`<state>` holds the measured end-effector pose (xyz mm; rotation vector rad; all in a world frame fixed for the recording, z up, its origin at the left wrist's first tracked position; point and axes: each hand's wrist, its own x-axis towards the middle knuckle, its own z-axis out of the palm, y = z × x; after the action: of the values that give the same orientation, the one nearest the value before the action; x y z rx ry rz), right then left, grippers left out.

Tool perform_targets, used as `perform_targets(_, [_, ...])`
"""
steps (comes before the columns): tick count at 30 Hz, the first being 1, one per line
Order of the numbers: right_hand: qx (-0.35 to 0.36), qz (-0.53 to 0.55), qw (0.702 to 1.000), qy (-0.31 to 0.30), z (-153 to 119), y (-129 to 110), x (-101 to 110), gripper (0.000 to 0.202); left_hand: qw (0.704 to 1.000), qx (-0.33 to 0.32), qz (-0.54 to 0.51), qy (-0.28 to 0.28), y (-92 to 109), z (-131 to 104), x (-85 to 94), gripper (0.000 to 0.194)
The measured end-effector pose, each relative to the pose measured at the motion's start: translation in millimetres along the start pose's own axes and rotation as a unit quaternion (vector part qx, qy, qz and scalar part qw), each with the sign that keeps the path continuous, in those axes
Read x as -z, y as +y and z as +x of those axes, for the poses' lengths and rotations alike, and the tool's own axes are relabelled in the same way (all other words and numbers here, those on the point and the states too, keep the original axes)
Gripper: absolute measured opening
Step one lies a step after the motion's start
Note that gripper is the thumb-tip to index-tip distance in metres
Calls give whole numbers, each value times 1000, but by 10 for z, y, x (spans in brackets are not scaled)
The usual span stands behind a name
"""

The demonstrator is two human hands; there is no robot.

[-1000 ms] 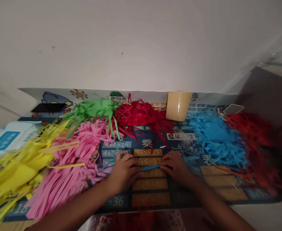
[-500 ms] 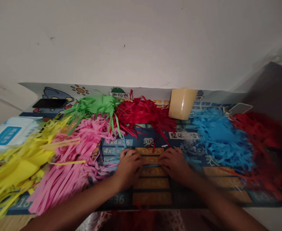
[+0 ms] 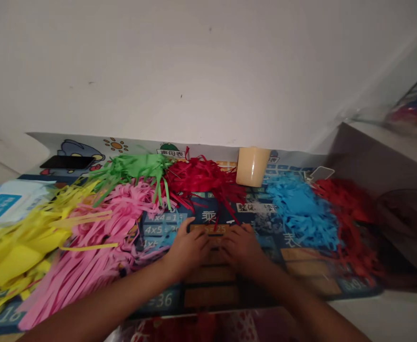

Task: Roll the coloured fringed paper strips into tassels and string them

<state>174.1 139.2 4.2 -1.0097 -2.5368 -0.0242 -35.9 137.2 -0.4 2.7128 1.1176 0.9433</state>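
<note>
My left hand [image 3: 190,247] rests over the middle of the printed mat [image 3: 212,297], fingers curled and the finger nearest the wall side lifted. Close beside it, my right hand [image 3: 240,247] also has its fingers bent down, the fingertips almost meeting those of the left. Whatever they may hold is hidden and blurred. Faint light-blue strips [image 3: 165,239] lie just left of my left hand. Nearest on the left is a pink fringed bundle [image 3: 87,266]; beyond my hands is a dark red one [image 3: 204,176]. To the right lies a blue fringed bundle [image 3: 303,209].
Yellow [image 3: 23,247] and green [image 3: 133,168] fringed bundles lie left, another red one [image 3: 353,223] far right. A beige cup [image 3: 253,166] stands against the wall. A black phone [image 3: 68,162] and wipes pack [image 3: 12,204] are at left. A dark box [image 3: 368,180] borders the right.
My hands have drawn closer together, and the thin blue strip seen between them no longer shows. The view has shifted, so the table's contents appear farther left and the bundles slightly lower.
</note>
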Motion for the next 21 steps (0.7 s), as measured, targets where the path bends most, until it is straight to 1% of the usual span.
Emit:
perform_targets(2, [-78,105,991,21,9,-155,250,9,995,-94,32,9,35,25,227,19])
perform_targets(3, [-114,181,977,17,18,-223,345,16,990,-132,47,14,67,32,341,21])
perform_targets(4, [-146,271,952,-2,32,-277,407,24,987,-151,53,20,105,35,442,23])
perform_targets(5, [-179,369,912,-30,47,-315,429,32,985,-162,55,27,143,35,525,26])
perform_targets(6, [-216,468,855,-60,63,-341,414,37,985,-162,49,32,176,30,583,28])
perform_targets(8, [-301,622,715,-108,81,-371,297,41,986,-160,37,37,214,5,632,32])
perform_targets(9, [-340,667,653,-114,82,-388,216,41,986,-158,28,43,216,-14,629,32])
perform_targets(10, [-368,698,606,-104,77,-411,134,40,987,-149,16,52,211,-35,614,31])
perform_targets(11, [-378,720,575,-84,67,-443,57,38,989,-130,-2,63,202,-57,592,27])
perform_targets(12, [-377,735,560,-53,56,-483,-8,36,992,-100,-27,76,194,-78,567,23])
perform_targets(13, [-369,745,556,-15,46,-529,-59,34,993,-64,-54,86,190,-97,539,19])
perform_targets(16, [-358,746,554,93,48,-669,-134,30,986,47,-125,102,226,-137,446,17])
perform_targets(18, [-379,738,543,127,79,-739,-141,31,976,98,-148,122,279,-151,368,20])
perform_targets(21, [-415,721,533,155,134,-787,-135,32,961,148,-176,153,358,-159,255,21])
